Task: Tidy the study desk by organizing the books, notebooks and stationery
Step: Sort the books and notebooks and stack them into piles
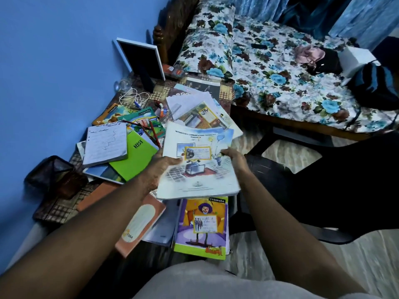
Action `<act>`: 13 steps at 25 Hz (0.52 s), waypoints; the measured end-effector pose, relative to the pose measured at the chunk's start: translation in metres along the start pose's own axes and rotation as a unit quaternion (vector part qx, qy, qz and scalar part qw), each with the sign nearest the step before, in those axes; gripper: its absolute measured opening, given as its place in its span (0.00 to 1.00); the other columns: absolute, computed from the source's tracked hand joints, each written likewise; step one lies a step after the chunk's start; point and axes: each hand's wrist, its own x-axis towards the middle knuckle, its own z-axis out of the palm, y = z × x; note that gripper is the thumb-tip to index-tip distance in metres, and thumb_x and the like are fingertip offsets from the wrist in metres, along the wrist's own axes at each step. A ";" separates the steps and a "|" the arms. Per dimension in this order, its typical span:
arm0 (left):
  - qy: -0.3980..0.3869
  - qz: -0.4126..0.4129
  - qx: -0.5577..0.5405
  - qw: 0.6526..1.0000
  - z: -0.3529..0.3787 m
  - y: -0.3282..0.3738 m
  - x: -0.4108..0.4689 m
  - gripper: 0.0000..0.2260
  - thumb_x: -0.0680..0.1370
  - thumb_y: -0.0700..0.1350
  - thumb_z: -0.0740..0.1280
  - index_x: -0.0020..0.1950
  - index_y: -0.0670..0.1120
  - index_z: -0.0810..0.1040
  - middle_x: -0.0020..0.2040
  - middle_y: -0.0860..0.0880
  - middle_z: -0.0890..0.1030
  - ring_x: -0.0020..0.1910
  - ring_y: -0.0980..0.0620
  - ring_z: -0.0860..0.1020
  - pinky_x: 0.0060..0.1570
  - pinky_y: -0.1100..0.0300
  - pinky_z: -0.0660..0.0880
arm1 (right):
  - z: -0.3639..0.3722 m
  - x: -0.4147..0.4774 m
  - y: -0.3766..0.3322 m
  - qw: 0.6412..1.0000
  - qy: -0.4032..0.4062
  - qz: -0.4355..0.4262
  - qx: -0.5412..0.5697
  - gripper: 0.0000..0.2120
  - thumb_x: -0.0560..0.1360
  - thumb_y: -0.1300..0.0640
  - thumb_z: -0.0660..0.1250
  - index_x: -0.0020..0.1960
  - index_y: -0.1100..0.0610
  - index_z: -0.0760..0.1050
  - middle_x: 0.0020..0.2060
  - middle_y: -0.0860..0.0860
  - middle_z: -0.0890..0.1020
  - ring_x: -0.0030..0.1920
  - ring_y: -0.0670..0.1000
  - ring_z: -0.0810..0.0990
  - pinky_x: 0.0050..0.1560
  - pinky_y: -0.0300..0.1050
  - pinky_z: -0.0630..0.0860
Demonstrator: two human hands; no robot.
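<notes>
1. Filling the upper right is a bed under a white sheet printed with blue and brown flowers (280, 83).
2. A black plastic chair (323, 190) stands to our right, between the bed and the desk.
3. The study desk, covered in a brown checked cloth (58, 208), runs along the blue wall on our left and is strewn with books and papers.
4. We hold a large white-and-blue illustrated workbook (198, 173) above the desk's near right part. Our hands are apart, each clamped on it: our left hand (160, 167) grips its left edge and our right hand (232, 157) grips its right edge.
5. Just below the workbook lies a purple, yellow and green clown-cover notebook (201, 227), near the desk's front edge.
6. An orange softcover notebook (140, 223) lies left of it, partly under our left forearm.
7. A white-framed dark board (140, 59) leans upright at the far end of the desk.
8. A bright green notebook (138, 156) lies left of the workbook, with a white handwritten notepad (105, 143) overlapping its left corner.
9. A dark mesh pen holder (51, 175) lies by the wall.
10. A coiled white cable (131, 97) lies near the board.
11. Red-brown pencils (153, 132) lie across colourful notebooks beyond the green one.
</notes>
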 end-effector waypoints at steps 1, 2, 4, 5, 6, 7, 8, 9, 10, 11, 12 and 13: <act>0.029 -0.002 0.012 0.999 -0.017 -0.001 0.000 0.22 0.72 0.30 0.70 0.64 0.43 0.74 0.52 0.43 0.82 0.41 0.48 0.82 0.33 0.60 0.79 | 0.009 0.000 0.007 1.000 -0.010 0.014 -0.016 0.10 0.75 0.56 0.66 0.50 0.62 0.77 0.46 0.61 0.82 0.40 0.57 0.81 0.42 0.46 0.77; 0.054 0.000 0.023 0.998 -0.035 0.000 0.000 0.22 0.72 0.30 0.70 0.64 0.43 0.74 0.53 0.43 0.82 0.42 0.49 0.81 0.36 0.60 0.78 | 0.020 0.000 0.019 0.998 -0.011 0.039 -0.045 0.09 0.76 0.54 0.65 0.48 0.59 0.78 0.45 0.59 0.83 0.40 0.56 0.81 0.42 0.48 0.75; 0.096 0.003 0.054 0.994 -0.064 -0.004 0.004 0.22 0.71 0.30 0.71 0.64 0.41 0.75 0.55 0.42 0.81 0.43 0.50 0.80 0.41 0.60 0.77 | 0.033 0.015 0.051 0.993 0.021 0.063 -0.103 0.09 0.75 0.51 0.66 0.45 0.57 0.79 0.43 0.56 0.84 0.38 0.54 0.80 0.37 0.47 0.75; 0.110 0.001 0.072 0.991 -0.075 -0.005 0.004 0.22 0.71 0.30 0.71 0.64 0.40 0.75 0.57 0.42 0.81 0.46 0.49 0.80 0.44 0.60 0.76 | 0.030 0.043 0.080 0.988 0.049 0.067 -0.131 0.12 0.71 0.48 0.69 0.45 0.57 0.79 0.45 0.57 0.84 0.40 0.55 0.81 0.37 0.49 0.77; 0.116 0.002 0.085 0.990 -0.086 -0.005 0.006 0.22 0.71 0.30 0.71 0.64 0.40 0.75 0.58 0.42 0.80 0.49 0.48 0.80 0.47 0.60 0.75 | 0.029 0.063 0.101 0.978 0.087 0.076 -0.174 0.21 0.64 0.44 0.70 0.49 0.58 0.78 0.49 0.60 0.83 0.44 0.58 0.82 0.40 0.54 0.80; 0.117 0.003 0.095 0.989 -0.098 -0.007 0.011 0.22 0.71 0.30 0.71 0.64 0.41 0.75 0.58 0.43 0.80 0.50 0.47 0.80 0.48 0.59 0.74 | 0.030 0.074 0.117 0.968 0.115 0.085 -0.207 0.29 0.59 0.41 0.69 0.53 0.58 0.76 0.52 0.61 0.81 0.49 0.60 0.82 0.43 0.57 0.80; 0.112 0.002 0.096 0.989 -0.106 -0.004 0.010 0.20 0.72 0.30 0.71 0.63 0.41 0.75 0.58 0.43 0.80 0.48 0.47 0.80 0.48 0.59 0.74 | 0.029 0.082 0.126 0.965 0.123 0.092 -0.214 0.33 0.58 0.42 0.69 0.57 0.59 0.73 0.53 0.60 0.80 0.51 0.60 0.81 0.46 0.57 0.79; 0.113 0.005 0.089 0.990 -0.114 0.000 0.013 0.19 0.72 0.30 0.70 0.61 0.42 0.75 0.57 0.44 0.80 0.46 0.49 0.80 0.45 0.59 0.74 | 0.033 0.088 0.130 0.965 0.134 0.098 -0.201 0.30 0.62 0.46 0.70 0.59 0.60 0.71 0.53 0.59 0.78 0.52 0.58 0.80 0.47 0.54 0.77; 0.112 0.006 0.084 0.990 -0.120 0.003 0.014 0.18 0.72 0.29 0.69 0.59 0.43 0.75 0.56 0.44 0.80 0.43 0.50 0.79 0.42 0.59 0.74 | 0.044 0.078 0.122 0.967 0.142 0.105 -0.183 0.23 0.67 0.52 0.70 0.58 0.60 0.69 0.52 0.58 0.77 0.51 0.55 0.78 0.48 0.53 0.76; 0.109 0.006 0.084 0.990 -0.128 0.003 0.018 0.18 0.72 0.28 0.69 0.59 0.43 0.75 0.56 0.44 0.79 0.43 0.51 0.79 0.42 0.59 0.74 | 0.060 0.053 0.102 0.970 0.153 0.106 -0.159 0.19 0.70 0.57 0.70 0.57 0.60 0.69 0.51 0.58 0.77 0.49 0.54 0.77 0.48 0.52 0.77; 0.108 0.005 0.088 0.990 -0.132 0.005 0.019 0.18 0.73 0.28 0.69 0.60 0.43 0.75 0.56 0.44 0.79 0.43 0.50 0.79 0.43 0.59 0.74 | 0.068 0.046 0.097 0.970 0.172 0.100 -0.136 0.17 0.69 0.61 0.70 0.55 0.62 0.71 0.50 0.58 0.78 0.45 0.53 0.77 0.45 0.50 0.77; 0.112 0.003 0.090 0.990 -0.135 0.005 0.021 0.18 0.73 0.28 0.69 0.60 0.43 0.74 0.55 0.44 0.79 0.43 0.50 0.79 0.43 0.59 0.74 | 0.070 0.044 0.095 0.972 0.186 0.077 -0.122 0.12 0.69 0.63 0.71 0.50 0.62 0.73 0.47 0.58 0.79 0.40 0.53 0.77 0.39 0.46 0.77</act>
